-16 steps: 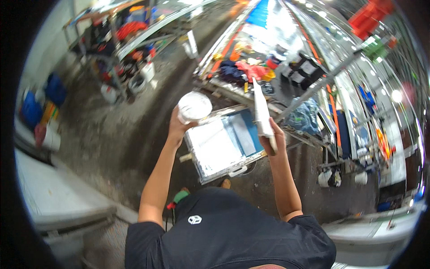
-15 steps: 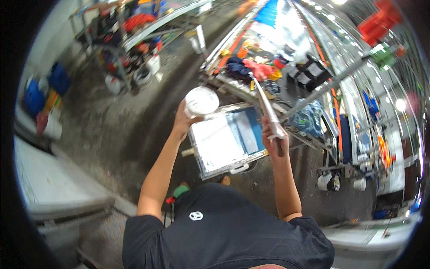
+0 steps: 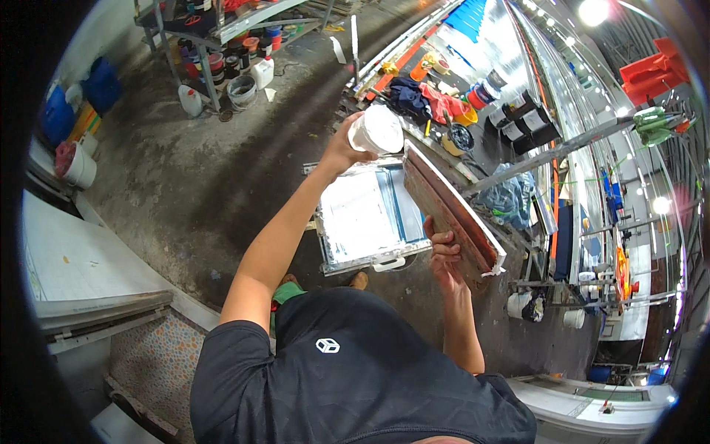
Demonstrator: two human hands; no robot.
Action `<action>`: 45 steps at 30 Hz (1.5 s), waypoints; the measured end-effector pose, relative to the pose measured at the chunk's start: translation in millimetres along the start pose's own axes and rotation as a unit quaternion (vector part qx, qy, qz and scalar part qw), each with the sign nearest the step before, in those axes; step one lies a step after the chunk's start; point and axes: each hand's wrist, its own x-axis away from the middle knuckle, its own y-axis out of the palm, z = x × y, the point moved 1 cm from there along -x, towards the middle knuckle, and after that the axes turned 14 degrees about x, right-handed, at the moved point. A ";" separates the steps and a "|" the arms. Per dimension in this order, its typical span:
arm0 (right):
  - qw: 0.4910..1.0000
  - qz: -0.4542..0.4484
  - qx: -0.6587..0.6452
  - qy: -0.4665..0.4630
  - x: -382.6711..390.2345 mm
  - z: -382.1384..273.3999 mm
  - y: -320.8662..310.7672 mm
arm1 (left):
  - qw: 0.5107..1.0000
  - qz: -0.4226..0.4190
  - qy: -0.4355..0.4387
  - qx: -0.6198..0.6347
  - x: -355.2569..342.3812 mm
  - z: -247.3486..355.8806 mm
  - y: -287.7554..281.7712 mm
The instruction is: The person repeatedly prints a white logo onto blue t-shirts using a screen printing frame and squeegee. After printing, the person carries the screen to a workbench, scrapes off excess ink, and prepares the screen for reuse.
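At nine o'clock I count two blue drums (image 3: 100, 85) against the wall, and one white bucket (image 3: 80, 167) below them; what it holds I cannot tell. Toward eleven o'clock, one metal rack (image 3: 222, 33) carries small paint pots, too crowded to count, with a grey bucket (image 3: 241, 90) and two white jugs (image 3: 262, 72) at its foot. At centre my left hand (image 3: 342, 150) is clenched around one white tub (image 3: 376, 130), raised above one framed printing screen (image 3: 370, 218) lying flat below. Toward three o'clock my right hand (image 3: 444, 255) grasps one long wooden squeegee (image 3: 451, 211), tilted up toward twelve. Beyond it, the long table (image 3: 473, 111) holds rags and several pots.
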 end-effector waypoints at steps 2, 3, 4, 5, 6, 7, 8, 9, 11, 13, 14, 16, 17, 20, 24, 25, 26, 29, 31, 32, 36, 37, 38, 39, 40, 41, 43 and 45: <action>0.999 0.011 0.033 -0.023 1.1 0.4 -1.6 | 0.998 0.014 -0.002 -0.062 4.1 2.8 7.4; 0.997 0.024 0.063 -0.041 2.8 1.2 -0.1 | 0.996 0.017 -0.001 -0.092 8.5 9.6 16.7; 0.991 0.044 0.109 -0.059 5.1 0.1 0.2 | 0.998 0.021 -0.040 -0.048 15.7 15.0 25.8; 0.984 0.064 0.153 -0.071 6.4 0.2 0.4 | 0.998 0.010 -0.040 -0.040 18.9 14.1 28.5; 0.978 0.100 0.172 -0.071 5.9 -1.1 -6.1 | 0.999 -0.001 -0.040 -0.033 20.5 12.1 30.7; 0.957 0.148 0.236 -0.085 8.3 -2.1 -4.8 | 0.999 -0.011 -0.039 -0.026 20.5 10.5 32.6; 0.947 0.171 0.260 -0.076 11.3 -2.6 -8.7 | 0.999 -0.015 -0.002 -0.049 20.8 8.3 36.2; 0.937 0.193 0.284 -0.066 14.8 -5.1 -15.5 | 0.998 -0.009 0.002 -0.058 19.7 6.3 38.4; 0.888 0.285 0.355 -0.067 20.3 -7.8 -19.7 | 0.997 0.003 0.011 -0.077 16.3 7.3 42.7; 0.889 0.288 0.348 -0.080 23.7 -4.8 -9.6 | 0.997 -0.007 0.036 -0.061 18.0 11.5 45.4; 0.881 0.308 0.350 -0.074 25.8 -4.5 -7.7 | 0.997 -0.006 0.049 -0.065 20.6 11.8 45.1; 0.865 0.350 0.355 -0.061 27.0 -10.3 -2.5 | 0.995 -0.003 0.075 -0.065 22.2 12.6 44.8; 0.862 0.356 0.355 -0.064 25.9 -5.6 5.9 | 0.995 -0.006 0.082 -0.064 24.0 16.6 47.6; 0.867 0.321 0.379 -0.053 36.8 -20.8 0.1 | 0.997 -0.002 0.078 0.016 24.2 4.3 45.1; 0.783 0.378 0.473 -0.143 60.1 -28.4 -1.8 | 0.997 -0.015 0.049 0.063 40.3 23.7 53.0; 0.748 0.392 0.508 -0.168 64.2 -31.8 4.0 | 0.996 -0.020 0.050 0.068 37.7 14.4 41.5; 0.725 0.419 0.514 -0.186 76.8 -38.3 1.2 | 0.993 -0.032 0.028 0.113 44.1 12.1 41.5; 0.651 0.484 0.547 -0.206 145.4 -67.7 -0.1 | 0.994 -0.059 -0.036 0.088 61.4 -14.4 24.6; 0.679 0.508 0.484 -0.216 217.4 -89.5 -17.7 | 0.979 -0.038 -0.114 0.164 81.0 -32.4 26.8; 0.692 0.523 0.418 -0.270 248.9 -99.8 -35.8 | 0.971 -0.040 -0.122 0.201 90.2 -51.2 22.8; 0.731 0.480 0.294 -0.386 330.3 -133.4 -93.6 | 0.964 -0.020 -0.166 0.205 125.3 -74.8 29.6; 0.717 0.499 0.288 -0.392 351.2 -145.7 -125.1 | 0.964 -0.014 -0.174 0.199 130.5 -76.3 35.0; 0.695 0.539 0.297 -0.371 367.9 -158.4 -154.9 | 0.968 0.000 -0.193 0.159 132.4 -80.2 37.4; 0.673 0.580 0.303 -0.345 383.1 -168.1 -186.4 | 0.968 0.004 -0.200 0.153 135.1 -81.9 44.1; 0.677 0.600 0.268 -0.331 397.8 -179.4 -225.5 | 0.965 0.013 -0.206 0.161 137.9 -87.7 47.2; 0.708 0.597 0.229 -0.299 390.4 -189.7 -248.4 | 0.964 0.029 -0.204 0.165 144.7 -93.1 46.1; 0.734 0.620 0.191 -0.201 372.2 -203.6 -294.7 | 0.955 0.110 -0.212 0.177 162.7 -105.5 47.7; 0.797 0.551 0.203 -0.139 342.3 -211.4 -341.7 | 0.945 0.116 -0.244 0.182 177.1 -117.8 45.3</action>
